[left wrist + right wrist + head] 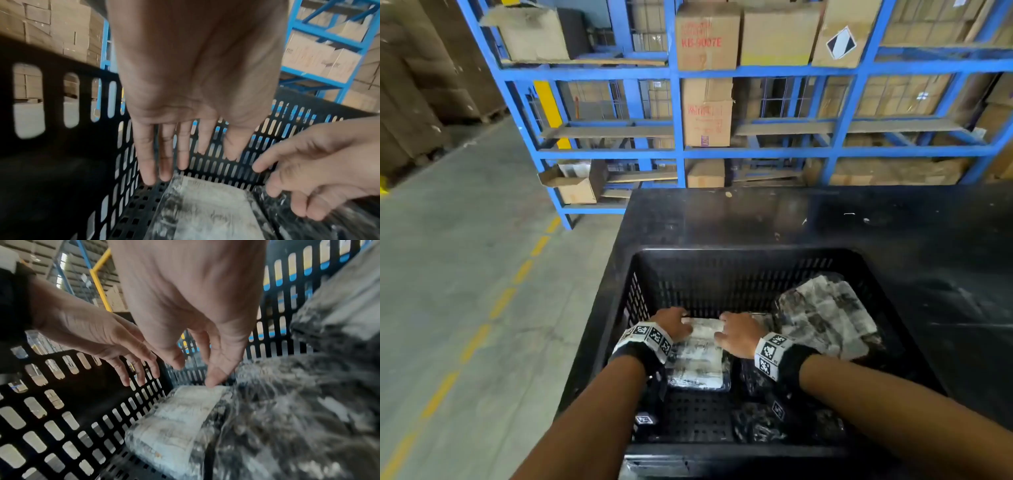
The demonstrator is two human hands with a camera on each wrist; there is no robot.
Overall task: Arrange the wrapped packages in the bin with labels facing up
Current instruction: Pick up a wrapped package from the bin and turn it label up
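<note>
A black slotted bin [739,253] stands on a black table. At its left, a plastic-wrapped package [698,359] [209,207] [176,421] lies flat with its pale label up. Both hands are over its far end. My left hand [674,322] [185,138] has straight fingers just above the package's far left corner and holds nothing. My right hand [736,334] [195,353] is loosely spread, one fingertip [213,382] touching the far edge. A second wrapped package [825,315] [339,305] leans tilted against the bin's right side.
More dark wrapped packages [767,421] lie on the bin floor at the near right. The near left of the bin floor [695,418] is bare. Blue racking [681,150] with cardboard boxes rises behind the table; the concrete aisle runs on the left.
</note>
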